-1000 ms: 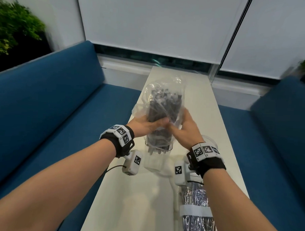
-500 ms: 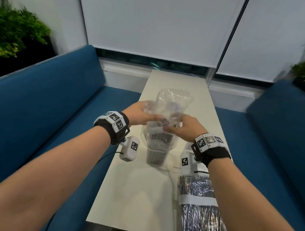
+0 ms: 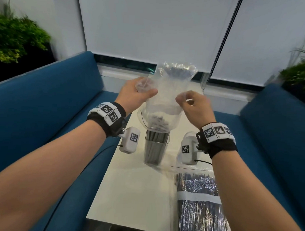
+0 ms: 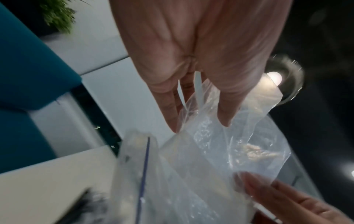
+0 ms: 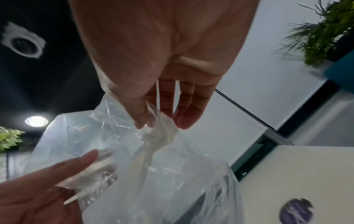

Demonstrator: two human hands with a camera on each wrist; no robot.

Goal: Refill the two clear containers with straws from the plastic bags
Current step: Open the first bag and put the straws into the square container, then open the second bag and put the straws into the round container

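Basically mid-pour on the first container: the plastic bag (image 3: 168, 91) was held inverted, mouth down over the clear container (image 3: 155, 150), which stood upright on the white table (image 3: 128, 192) and looked packed with dark straws (image 3: 155, 144). A few straws seemed to sit at the bag mouth just above the rim; blur made that hard to confirm.

Hands:
- left hand (image 3: 137, 95) gripped the bag's upper left side, thumb across the front, fingers behind the film
- right hand (image 3: 195, 106) pinched a bunched fold of film between thumb and fingertips (image 5: 182, 121) on the bag's right side
- both were above the container, not touching it

Bag body looked nearly empty and puffed with air.

Next move, my read: lift the bag straight up so the last straws drop in without tipping the container, since nothing was steadying it. Then set the bag aside.

A second bag of silvery straws (image 3: 198, 208) lay flat on the table near edge, under the right forearm, untouched. A second clear container (image 3: 190, 135) appeared partly hidden behind the right wrist camera; couldn't tell its fill level. So roughly halfway through, I'd judge.
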